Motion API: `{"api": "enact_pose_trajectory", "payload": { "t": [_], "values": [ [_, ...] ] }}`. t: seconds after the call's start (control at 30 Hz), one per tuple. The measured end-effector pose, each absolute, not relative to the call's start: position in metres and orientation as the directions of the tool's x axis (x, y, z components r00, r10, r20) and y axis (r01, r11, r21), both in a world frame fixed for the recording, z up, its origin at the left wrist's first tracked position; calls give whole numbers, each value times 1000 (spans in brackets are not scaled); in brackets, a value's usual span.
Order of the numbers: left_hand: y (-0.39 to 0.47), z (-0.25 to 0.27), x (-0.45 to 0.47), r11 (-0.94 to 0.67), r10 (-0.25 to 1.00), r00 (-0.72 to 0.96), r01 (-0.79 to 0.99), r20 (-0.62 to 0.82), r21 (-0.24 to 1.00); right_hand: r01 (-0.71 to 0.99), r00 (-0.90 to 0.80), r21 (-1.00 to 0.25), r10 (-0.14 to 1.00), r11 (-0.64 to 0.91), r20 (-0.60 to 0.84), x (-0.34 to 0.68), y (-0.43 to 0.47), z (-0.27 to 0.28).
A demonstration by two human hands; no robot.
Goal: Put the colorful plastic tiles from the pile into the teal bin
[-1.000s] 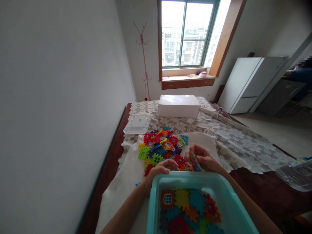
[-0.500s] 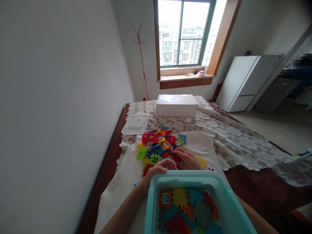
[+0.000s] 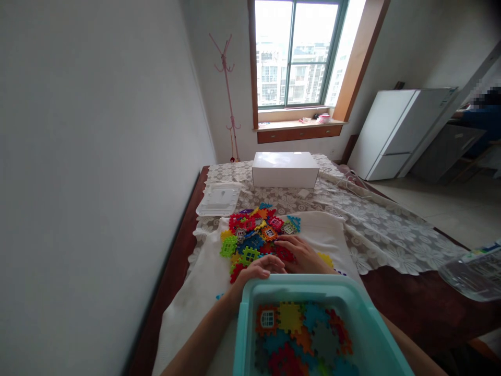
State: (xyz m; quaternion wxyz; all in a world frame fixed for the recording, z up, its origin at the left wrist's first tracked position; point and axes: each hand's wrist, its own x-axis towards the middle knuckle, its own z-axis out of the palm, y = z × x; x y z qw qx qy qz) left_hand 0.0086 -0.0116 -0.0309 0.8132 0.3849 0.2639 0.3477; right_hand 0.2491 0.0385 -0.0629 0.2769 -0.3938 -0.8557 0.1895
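A pile of colourful plastic interlocking pieces [image 3: 250, 241] lies on a white cloth, several with window patterns. My right hand [image 3: 303, 254] rests at the pile's near right side, palm down, fingers stretched over a red interlocking piece [image 3: 285, 254]. My left hand [image 3: 260, 268] is just left of it, fingers loosely bent and apart, holding nothing that I can see. Its wrist lies against the far left corner of a turquoise tub [image 3: 301, 279]. Inside the tub lie more pieces, among them a yellow piece [image 3: 289, 317] and an orange window piece [image 3: 267, 319].
Behind the pile stand a white box [image 3: 285, 176] and a clear plastic lid [image 3: 219, 201] on the lace tablecloth [image 3: 376, 224]. A transparent container [image 3: 475, 271] is at the right edge. A wall [image 3: 97, 156] runs along the left. A person [image 3: 483, 125] is at far right.
The red piece under my right hand was tilted up between the fingers and now lies flatter, with the fingers stretched over it. My left hand has hardly moved.
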Motion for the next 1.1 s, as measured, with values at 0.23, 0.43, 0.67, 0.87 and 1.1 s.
{"api": "enact_pose_trajectory", "payload": {
  "t": [0.23,0.43,0.67,0.87,1.1],
  "values": [
    [-11,-31,8,448,766,627,-363,-141,817,574,-562,-540,775,616,288,247,37,-54],
    [-13,-25,9,467,756,639,-376,-142,800,576,-562,-539,777,615,285,245,36,-49],
    [-12,-28,9,458,757,641,-380,-127,804,635,-480,-537,828,556,290,253,34,-33],
    [-12,-29,10,453,754,644,-368,-129,812,718,-409,-544,896,434,174,283,40,-22],
    [-12,-29,10,455,760,636,-373,-135,808,672,-517,-615,856,413,10,296,38,-23]
  ]
}}
